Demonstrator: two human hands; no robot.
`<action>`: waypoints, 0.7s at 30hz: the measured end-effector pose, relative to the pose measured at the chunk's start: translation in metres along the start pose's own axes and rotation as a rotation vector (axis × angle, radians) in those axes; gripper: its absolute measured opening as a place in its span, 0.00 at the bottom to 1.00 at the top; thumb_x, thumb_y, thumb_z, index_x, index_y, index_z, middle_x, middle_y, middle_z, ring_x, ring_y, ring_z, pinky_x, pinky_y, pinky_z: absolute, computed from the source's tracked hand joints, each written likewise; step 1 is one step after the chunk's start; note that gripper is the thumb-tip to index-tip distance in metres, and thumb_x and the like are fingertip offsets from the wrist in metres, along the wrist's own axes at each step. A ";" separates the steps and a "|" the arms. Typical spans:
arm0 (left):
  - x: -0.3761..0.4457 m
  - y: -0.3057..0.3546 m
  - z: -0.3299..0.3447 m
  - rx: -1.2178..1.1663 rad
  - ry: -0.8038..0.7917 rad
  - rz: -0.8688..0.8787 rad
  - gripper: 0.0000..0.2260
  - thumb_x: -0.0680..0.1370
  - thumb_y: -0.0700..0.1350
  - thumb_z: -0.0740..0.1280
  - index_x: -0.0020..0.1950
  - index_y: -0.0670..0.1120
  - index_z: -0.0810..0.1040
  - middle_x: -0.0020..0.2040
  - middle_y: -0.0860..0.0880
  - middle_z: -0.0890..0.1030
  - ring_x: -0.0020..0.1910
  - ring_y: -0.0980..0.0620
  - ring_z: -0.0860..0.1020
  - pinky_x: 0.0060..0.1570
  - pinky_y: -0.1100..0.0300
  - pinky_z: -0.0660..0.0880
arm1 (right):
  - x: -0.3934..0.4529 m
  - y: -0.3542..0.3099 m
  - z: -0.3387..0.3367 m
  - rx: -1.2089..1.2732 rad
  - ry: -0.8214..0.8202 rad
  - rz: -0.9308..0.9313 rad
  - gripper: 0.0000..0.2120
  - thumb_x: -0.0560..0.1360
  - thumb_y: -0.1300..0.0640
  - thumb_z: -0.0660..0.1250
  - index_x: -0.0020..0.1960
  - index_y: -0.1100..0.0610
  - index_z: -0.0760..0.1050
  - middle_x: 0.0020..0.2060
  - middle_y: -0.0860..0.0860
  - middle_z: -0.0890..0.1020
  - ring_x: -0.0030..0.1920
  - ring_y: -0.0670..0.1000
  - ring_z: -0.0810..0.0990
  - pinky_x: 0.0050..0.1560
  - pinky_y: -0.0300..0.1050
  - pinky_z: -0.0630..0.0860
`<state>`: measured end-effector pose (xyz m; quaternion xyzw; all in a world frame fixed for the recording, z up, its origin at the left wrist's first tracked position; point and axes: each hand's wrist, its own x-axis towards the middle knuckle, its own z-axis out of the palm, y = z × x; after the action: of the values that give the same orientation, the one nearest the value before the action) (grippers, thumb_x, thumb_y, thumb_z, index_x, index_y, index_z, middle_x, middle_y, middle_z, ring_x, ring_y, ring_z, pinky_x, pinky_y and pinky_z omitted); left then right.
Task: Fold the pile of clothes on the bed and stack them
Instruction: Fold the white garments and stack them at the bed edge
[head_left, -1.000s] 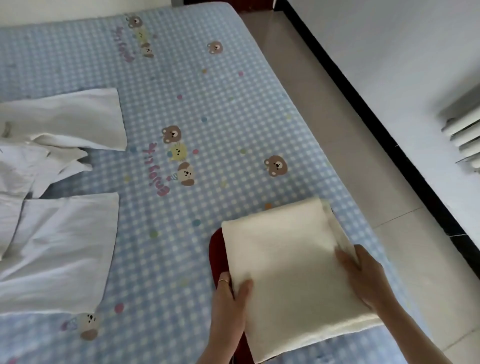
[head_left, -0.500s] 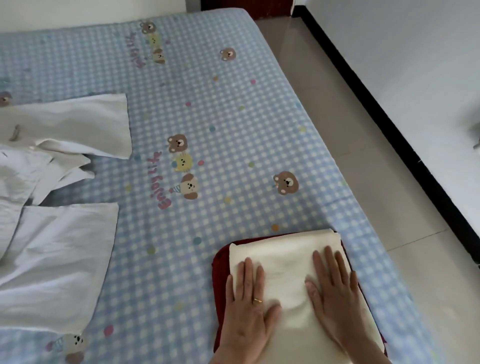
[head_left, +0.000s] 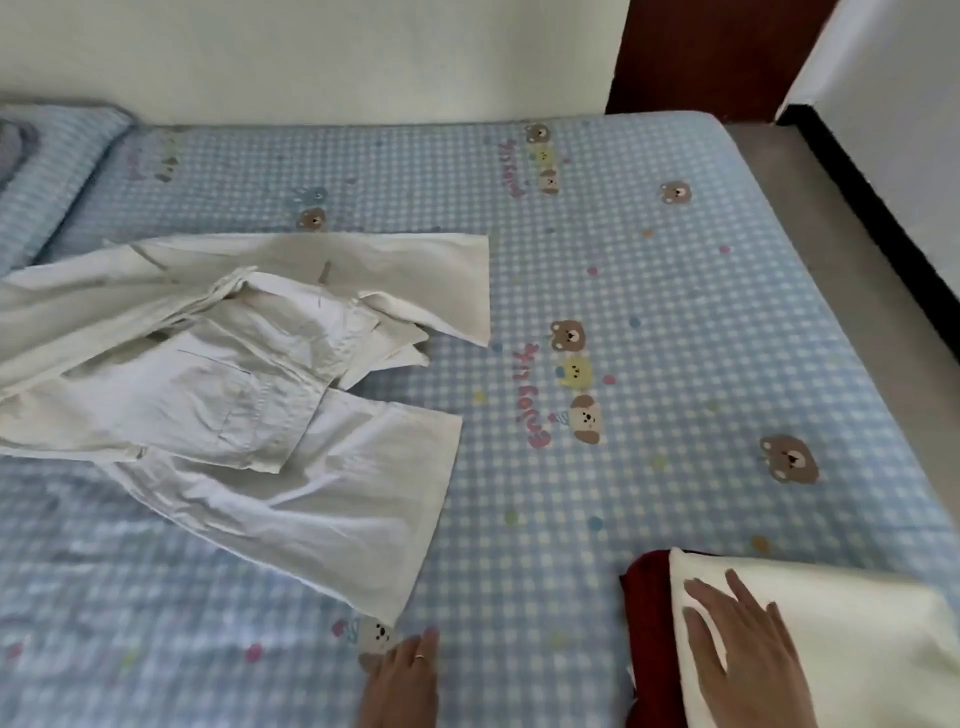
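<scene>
A folded cream garment (head_left: 857, 639) lies on top of a folded dark red one (head_left: 647, 629) at the bed's near right corner. My right hand (head_left: 743, 660) rests flat on the cream garment with its fingers spread. My left hand (head_left: 405, 675) is flat on the blue checked sheet (head_left: 623, 312), left of the stack and just below the hem of the white trousers (head_left: 249, 395). The trousers lie unfolded and rumpled across the left half of the bed, legs pointing right.
A pillow (head_left: 47, 176) in the same checked cloth sits at the far left corner by the white wall. The bed's right edge drops to a grey floor (head_left: 852, 249). A dark wooden board (head_left: 711, 57) stands behind the far right corner.
My view has swung left, bringing the whole white trousers into sight. My left hand has left the cream garment and moved left onto the sheet. My right hand stays on the stack.
</scene>
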<state>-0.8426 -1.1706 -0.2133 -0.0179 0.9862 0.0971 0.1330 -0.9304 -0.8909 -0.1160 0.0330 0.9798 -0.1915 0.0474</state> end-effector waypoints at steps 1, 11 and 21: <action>-0.008 -0.033 -0.007 0.019 -0.023 -0.041 0.20 0.59 0.50 0.50 0.25 0.48 0.82 0.26 0.55 0.80 0.21 0.62 0.76 0.18 0.69 0.68 | 0.003 -0.027 0.009 0.020 -0.032 -0.015 0.19 0.76 0.52 0.57 0.44 0.62 0.84 0.44 0.59 0.85 0.51 0.60 0.82 0.50 0.68 0.74; -0.052 -0.306 -0.077 -0.136 -0.057 -0.472 0.18 0.80 0.52 0.58 0.70 0.54 0.68 0.68 0.57 0.71 0.64 0.60 0.72 0.61 0.65 0.68 | 0.007 -0.286 0.142 0.132 -0.319 -0.278 0.15 0.78 0.52 0.63 0.64 0.49 0.75 0.66 0.50 0.75 0.66 0.48 0.73 0.66 0.43 0.67; -0.045 -0.506 -0.125 -0.211 0.059 -0.581 0.18 0.80 0.54 0.57 0.71 0.59 0.65 0.69 0.60 0.69 0.65 0.60 0.70 0.63 0.66 0.65 | 0.045 -0.503 0.311 -0.033 -0.300 -0.592 0.28 0.80 0.47 0.56 0.76 0.55 0.54 0.75 0.50 0.60 0.74 0.47 0.60 0.70 0.38 0.60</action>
<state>-0.8006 -1.6906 -0.1774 -0.3153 0.9278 0.1561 0.1239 -0.9914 -1.4720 -0.2202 -0.2827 0.9319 -0.1838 0.1337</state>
